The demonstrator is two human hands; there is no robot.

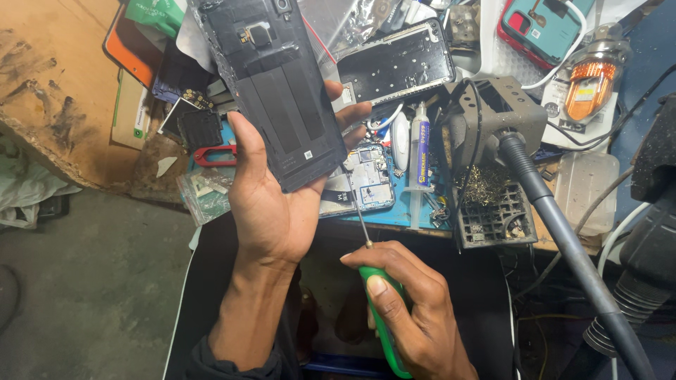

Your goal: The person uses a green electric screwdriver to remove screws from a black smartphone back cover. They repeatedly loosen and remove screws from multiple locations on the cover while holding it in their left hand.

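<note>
The left hand (271,193) is cradling the dark rectangular phone back panel (271,84), inner face up toward twelve o'clock for viewing, while the right hand (412,309) is clenching a green-handled screwdriver (377,302), its thin shaft angled at eleven o'clock toward the panel's lower edge.

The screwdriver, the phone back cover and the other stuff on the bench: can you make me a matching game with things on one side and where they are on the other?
Things:
1. green-handled screwdriver
2. dark phone back cover
3. glue syringe
4. teal phone case

Places:
A. at the far right of the bench, by an orange lamp
B. in the grip of the left hand, held up
C. lying on the blue mat, beside the open phone
D. in the grip of the right hand, tip pointing up

Pairs: 1-D, 2-B, 3-C, 4-A
</note>
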